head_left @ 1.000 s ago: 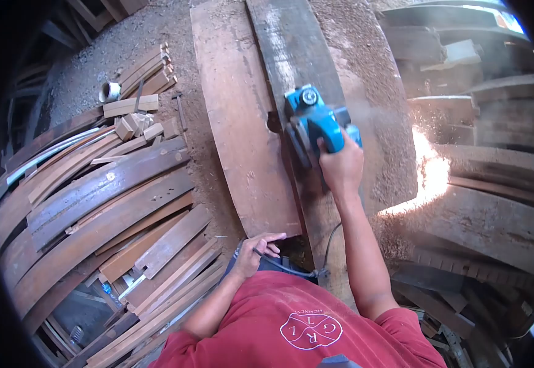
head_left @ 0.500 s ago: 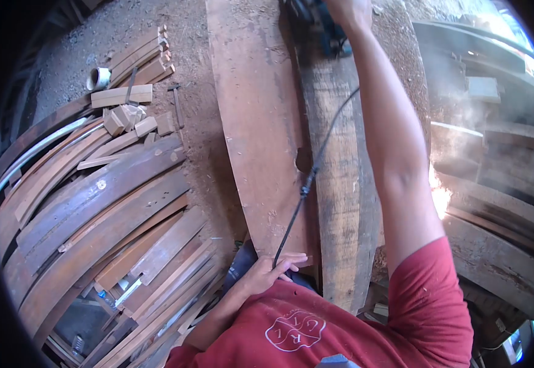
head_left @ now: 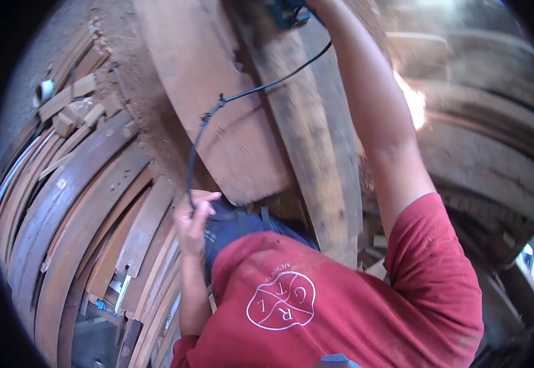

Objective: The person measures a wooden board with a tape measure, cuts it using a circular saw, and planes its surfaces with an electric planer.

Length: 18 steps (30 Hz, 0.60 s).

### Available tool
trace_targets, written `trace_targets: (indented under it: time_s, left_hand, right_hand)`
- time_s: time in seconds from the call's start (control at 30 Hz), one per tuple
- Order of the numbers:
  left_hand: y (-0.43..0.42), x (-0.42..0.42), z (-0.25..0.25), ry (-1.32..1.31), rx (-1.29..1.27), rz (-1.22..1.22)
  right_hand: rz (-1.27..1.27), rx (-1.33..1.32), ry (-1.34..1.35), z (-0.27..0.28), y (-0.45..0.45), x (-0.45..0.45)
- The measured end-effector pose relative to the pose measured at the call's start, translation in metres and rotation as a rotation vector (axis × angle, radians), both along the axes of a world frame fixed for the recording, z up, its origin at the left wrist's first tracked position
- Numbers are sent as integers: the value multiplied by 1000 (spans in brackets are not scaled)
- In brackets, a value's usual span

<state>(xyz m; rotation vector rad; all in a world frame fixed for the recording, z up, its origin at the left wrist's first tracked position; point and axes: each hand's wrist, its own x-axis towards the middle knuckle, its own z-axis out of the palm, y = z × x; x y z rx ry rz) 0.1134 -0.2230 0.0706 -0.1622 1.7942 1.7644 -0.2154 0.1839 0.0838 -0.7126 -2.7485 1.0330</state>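
The planer [head_left: 289, 13] sits at the top edge, over the dark plank [head_left: 294, 92], just left of the right hand [head_left: 323, 3] — its grip I cannot tell. The left hand [head_left: 194, 221] — loosely curled — pinches the cord [head_left: 267, 86].

The right hand [head_left: 321, 3] is cut off by the far edge, and its grip cannot be seen. The blue tool [head_left: 290, 13] there is also cut and blurred. The left hand [head_left: 194, 216] is blurred and hides part of the cord [head_left: 265, 85]. At far right, glare and blur cover details of the stacked wood [head_left: 481, 92].
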Motion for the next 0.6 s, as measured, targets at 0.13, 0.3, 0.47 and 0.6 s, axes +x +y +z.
trace_targets:
  time_s: [0.13,0.3,0.47,0.6]
  left_hand:
    - [-19,47,3,-61,11,133]
    - [6,104,25,411,-253,-309]
    - [44,177,37,453,-108,-704]
    - [52,216,30,465,-41,-823]
  right_hand:
    - [14,42,-54,-11,13,209]
    - [-67,-51,-144,22,-3,505]
    - [-182,-96,-221,33,-20,768]
    - [-264,-141,-226,40,-33,848]
